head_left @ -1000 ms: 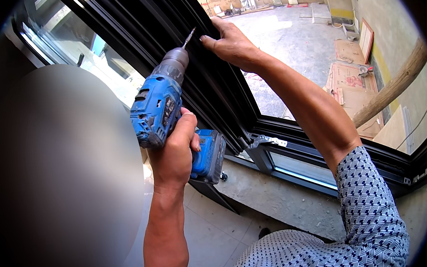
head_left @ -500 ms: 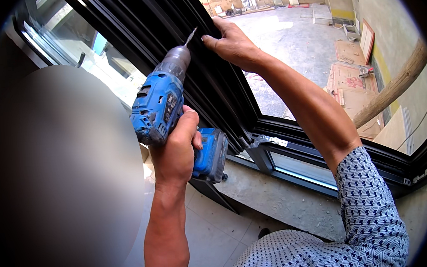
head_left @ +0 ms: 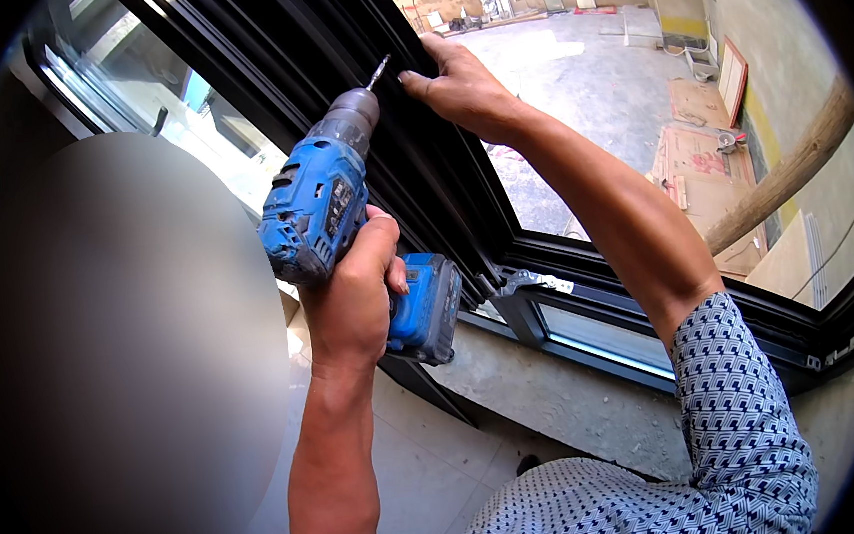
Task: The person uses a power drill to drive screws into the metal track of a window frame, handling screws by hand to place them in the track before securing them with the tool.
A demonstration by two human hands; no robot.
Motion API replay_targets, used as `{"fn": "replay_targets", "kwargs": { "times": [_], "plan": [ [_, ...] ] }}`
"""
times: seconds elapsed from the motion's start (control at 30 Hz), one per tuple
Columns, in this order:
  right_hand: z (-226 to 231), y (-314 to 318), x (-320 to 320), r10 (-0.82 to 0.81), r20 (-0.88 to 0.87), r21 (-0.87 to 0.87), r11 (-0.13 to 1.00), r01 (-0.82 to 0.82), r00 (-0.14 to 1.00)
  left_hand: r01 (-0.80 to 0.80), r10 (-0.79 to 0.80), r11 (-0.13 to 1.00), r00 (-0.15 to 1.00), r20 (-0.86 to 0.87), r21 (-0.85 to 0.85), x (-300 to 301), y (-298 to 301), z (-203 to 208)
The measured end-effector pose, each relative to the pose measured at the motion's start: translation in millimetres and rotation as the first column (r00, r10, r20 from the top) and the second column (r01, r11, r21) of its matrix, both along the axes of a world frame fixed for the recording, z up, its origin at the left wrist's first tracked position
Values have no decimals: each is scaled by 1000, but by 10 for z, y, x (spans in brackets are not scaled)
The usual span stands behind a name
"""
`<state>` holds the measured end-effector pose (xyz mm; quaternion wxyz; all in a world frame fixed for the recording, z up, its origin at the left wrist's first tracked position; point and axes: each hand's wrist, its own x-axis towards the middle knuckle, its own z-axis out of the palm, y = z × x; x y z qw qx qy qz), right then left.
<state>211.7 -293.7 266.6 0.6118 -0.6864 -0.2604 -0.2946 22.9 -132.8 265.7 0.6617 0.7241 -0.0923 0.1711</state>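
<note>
My left hand (head_left: 354,298) grips the handle of a blue cordless drill (head_left: 326,200). Its grey chuck and bit (head_left: 376,70) point up toward the black window frame (head_left: 331,64), with the bit tip close to the frame. My right hand (head_left: 458,89) rests on the frame's upright bar just right of the bit tip, fingers pressed against the dark metal. The drill's battery block (head_left: 428,307) hangs below my left fist.
A silver metal bracket (head_left: 533,281) sits at the frame's lower corner above a concrete sill (head_left: 558,397). Through the glass lie a concrete floor, cardboard sheets (head_left: 690,161) and a wooden pole (head_left: 791,173). A blurred grey area fills the left side.
The drill and my left hand have shifted very slightly up and right toward the frame. My right hand stays on the frame.
</note>
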Motion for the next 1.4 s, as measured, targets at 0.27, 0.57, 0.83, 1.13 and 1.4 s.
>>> {"fn": "replay_targets", "kwargs": {
  "times": [0.27, 0.57, 0.83, 1.13, 1.4],
  "plan": [
    [-1, 5, -67, -29, 18, 23, 999, 29, 999, -25, 24, 999, 1000, 11, 46, 21, -6, -12],
    [84, -83, -199, 112, -101, -40, 992, -117, 989, -3, 4, 1000, 1000, -1, 24, 69, 3, -20],
    [80, -112, -187, 216, -108, -6, 976, -218, 970, -15, 15, 999, 1000, -5, 37, 66, -14, -23],
    [-26, -109, 57, 295, -87, 34, 955, -293, 951, -5, 5, 1000, 1000, -5, 10, 72, -56, -3],
    [38, -121, -131, 279, -85, 64, 960, -274, 957, 1, -1, 1000, 1000, -17, -6, 78, -92, 35]
  ]
}}
